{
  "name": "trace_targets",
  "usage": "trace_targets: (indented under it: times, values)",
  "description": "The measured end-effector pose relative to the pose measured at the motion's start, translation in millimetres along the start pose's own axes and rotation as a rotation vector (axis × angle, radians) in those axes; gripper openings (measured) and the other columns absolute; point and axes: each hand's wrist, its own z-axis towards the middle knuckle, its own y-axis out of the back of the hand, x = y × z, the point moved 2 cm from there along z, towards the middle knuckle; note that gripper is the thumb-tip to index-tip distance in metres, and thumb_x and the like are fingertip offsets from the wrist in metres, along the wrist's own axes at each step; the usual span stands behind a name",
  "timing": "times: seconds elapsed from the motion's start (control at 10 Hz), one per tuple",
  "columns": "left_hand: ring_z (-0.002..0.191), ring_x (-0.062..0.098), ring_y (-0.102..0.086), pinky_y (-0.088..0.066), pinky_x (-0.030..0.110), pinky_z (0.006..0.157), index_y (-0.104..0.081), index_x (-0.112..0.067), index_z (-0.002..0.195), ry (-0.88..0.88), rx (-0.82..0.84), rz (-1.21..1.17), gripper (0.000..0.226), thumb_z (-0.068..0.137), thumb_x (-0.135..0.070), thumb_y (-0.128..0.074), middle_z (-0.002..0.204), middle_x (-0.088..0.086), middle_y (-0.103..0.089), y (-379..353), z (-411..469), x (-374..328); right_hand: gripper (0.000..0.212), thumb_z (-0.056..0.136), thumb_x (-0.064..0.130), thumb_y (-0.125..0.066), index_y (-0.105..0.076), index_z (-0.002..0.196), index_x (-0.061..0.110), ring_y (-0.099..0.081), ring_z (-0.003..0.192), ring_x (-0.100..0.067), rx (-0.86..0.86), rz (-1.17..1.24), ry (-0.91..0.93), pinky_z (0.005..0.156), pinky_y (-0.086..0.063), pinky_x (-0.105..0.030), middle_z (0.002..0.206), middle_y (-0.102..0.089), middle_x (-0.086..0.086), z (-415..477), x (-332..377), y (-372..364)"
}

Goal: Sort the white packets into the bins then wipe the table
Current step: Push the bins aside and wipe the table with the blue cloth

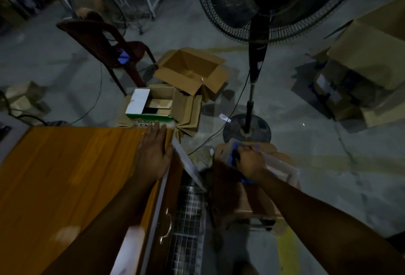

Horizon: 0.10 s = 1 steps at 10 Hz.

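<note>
My left hand (154, 152) lies flat with straight fingers on the far right corner of the orange wooden table (65, 176). My right hand (248, 161) reaches to the right of the table and grips a blue cloth (235, 156) that lies on a brown box with a clear bag (278, 165). Beyond the table's far edge a green-and-white carton (149, 108) stands open on the floor. Behind it is a larger open cardboard box (190, 68). A white strip (186, 163) hangs off the table's right edge. No white packets show on the table top.
A tall pedestal fan (258, 55) stands on the floor ahead, its base (246, 131) just past the brown box. A dark red plastic chair (109, 48) is at the far left. Stacked cardboard boxes (361, 73) fill the right. A wire rack (188, 220) sits beside the table's drawer side.
</note>
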Motion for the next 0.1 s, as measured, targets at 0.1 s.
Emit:
trace_targets:
  times: [0.1]
  values:
    - [0.147, 0.029, -0.013, -0.017, 0.047, 0.119, -0.023, -0.010, 0.151, 0.087, 0.003, -0.064, 0.074, 0.093, -0.056, -0.019, 0.158, 0.014, -0.019, 5.3, -20.1, -7.3, 0.051, 0.091, 0.026, -0.053, -0.042, 0.139, 0.013, -0.037, 0.132, -0.034, -0.104, 0.131, 0.057, 0.102, -0.036, -0.039, 0.145, -0.043, -0.013, -29.2, 40.1, 30.7]
